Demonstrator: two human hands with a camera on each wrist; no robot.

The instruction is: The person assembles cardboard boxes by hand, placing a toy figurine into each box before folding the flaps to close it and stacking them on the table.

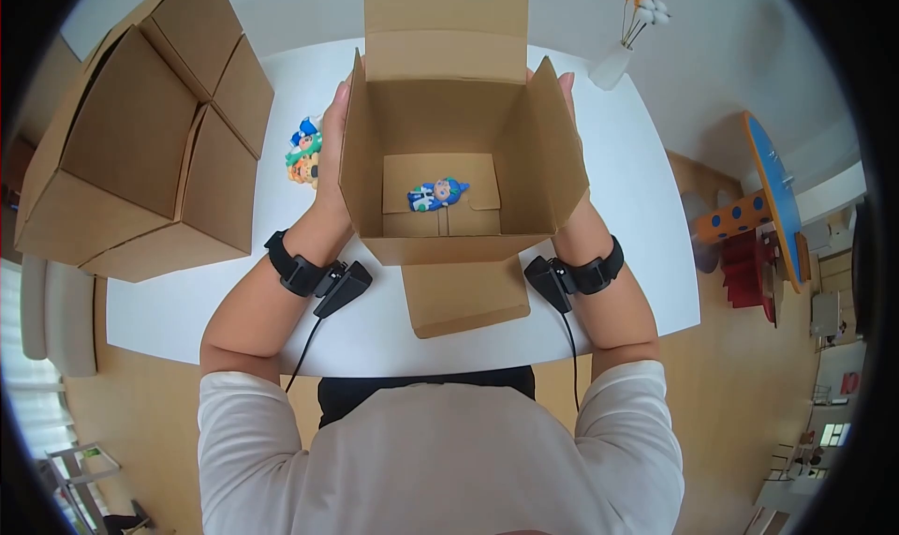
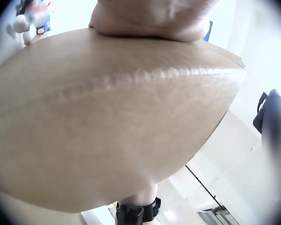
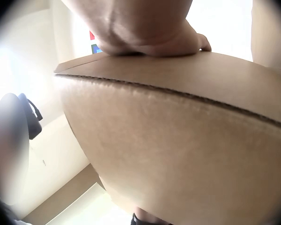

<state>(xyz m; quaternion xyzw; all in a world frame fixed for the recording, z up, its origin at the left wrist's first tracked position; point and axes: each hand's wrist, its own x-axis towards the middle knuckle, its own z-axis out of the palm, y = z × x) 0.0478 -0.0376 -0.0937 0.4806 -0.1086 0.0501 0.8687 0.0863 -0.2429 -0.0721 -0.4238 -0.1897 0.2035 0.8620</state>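
Between both hands I hold an open cardboard box [image 1: 449, 249], tilted so that its inside faces me. My left hand [image 1: 331, 156] grips its left side, thumb along the wall and the other fingers mostly hidden. On the opposite side my right hand [image 1: 573, 132] grips the box, largely covered by the side flap; its palm lies against the cardboard in the right wrist view. Inside, on the bottom, lies a small blue-haired toy figure [image 1: 437, 194]. One long flap stands up at the far side and another hangs toward me.
Several colourful toy figures [image 1: 304, 151] lie on the white table [image 1: 646, 216] left of the box. Large cardboard boxes [image 1: 140, 151] stand at the left. A white vase [image 1: 611, 66] with dried flowers is at the back right. Cables run down from both wrist cameras.
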